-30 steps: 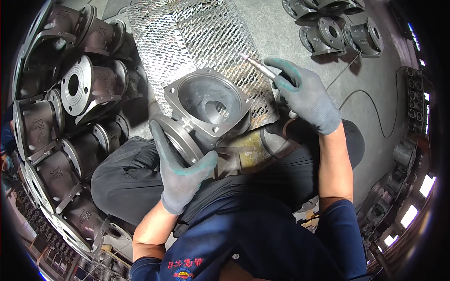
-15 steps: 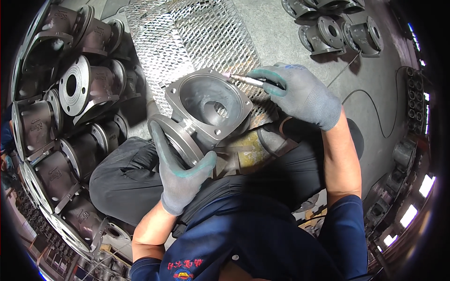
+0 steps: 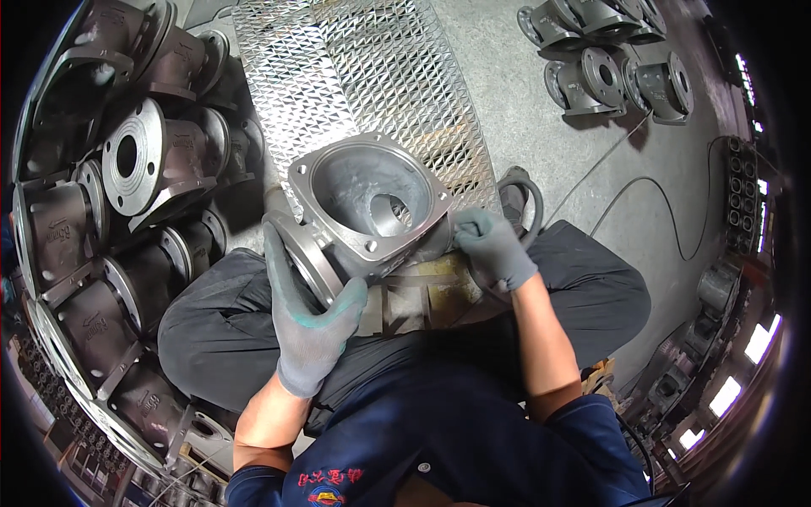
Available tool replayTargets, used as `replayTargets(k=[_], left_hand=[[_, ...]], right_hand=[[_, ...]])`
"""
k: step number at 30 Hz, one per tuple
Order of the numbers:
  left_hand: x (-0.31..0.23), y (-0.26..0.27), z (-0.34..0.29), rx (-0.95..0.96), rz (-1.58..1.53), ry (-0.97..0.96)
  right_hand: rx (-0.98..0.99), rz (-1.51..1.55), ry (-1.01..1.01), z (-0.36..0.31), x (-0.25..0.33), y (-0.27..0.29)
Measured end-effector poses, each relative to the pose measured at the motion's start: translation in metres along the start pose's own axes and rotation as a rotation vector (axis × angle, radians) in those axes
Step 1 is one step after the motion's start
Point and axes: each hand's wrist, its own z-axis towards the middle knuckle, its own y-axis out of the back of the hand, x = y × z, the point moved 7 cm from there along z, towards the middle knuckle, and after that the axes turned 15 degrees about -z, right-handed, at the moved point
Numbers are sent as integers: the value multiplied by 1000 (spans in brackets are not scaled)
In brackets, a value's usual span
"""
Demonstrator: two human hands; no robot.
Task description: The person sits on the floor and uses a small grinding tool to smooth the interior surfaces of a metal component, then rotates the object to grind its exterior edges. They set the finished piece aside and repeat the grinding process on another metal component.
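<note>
A grey cast-metal valve body (image 3: 325, 182) rests tilted in front of my lap, its wide round opening facing up. Its square top flange has bolt holes at the corners. My gloved left hand (image 3: 314, 325) grips the round side flange (image 3: 304, 258), fingers along the outer edge and thumb at the near side. At the valve body's right side, my gloved right hand (image 3: 490, 241) is closed, with its fingers curled by the right port. Whatever those fingers hold is hidden. A dark hose (image 3: 538, 207) curves just beyond that hand.
Similar flanged castings (image 3: 139, 156) are stacked along the left. More castings (image 3: 591, 80) stand at the far right. A patterned metal sheet (image 3: 380, 76) lies on the floor ahead, and a thin cable (image 3: 667, 190) winds across the floor at right. A yellowish support (image 3: 443, 291) sits under the valve body.
My right hand has moved down and left, from the top flange's right corner to the valve body's side. The slim metal pen-shaped tool it held is out of sight. My left hand keeps its grip.
</note>
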Motion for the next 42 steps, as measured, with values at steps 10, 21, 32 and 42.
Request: replayTargets(k=[10,21,32,42], left_hand=[[1,5,4,28,77,15],[3,4,4,47,36,27],[6,7,3,39,77,38],[-1,2,5,70,130,-46]], right_hand=[[172,144,82,39,4,-35],[190,156,186,37,9,-40],[150,398,188,38,-4,-53],[59,267,261,45,4,-49]])
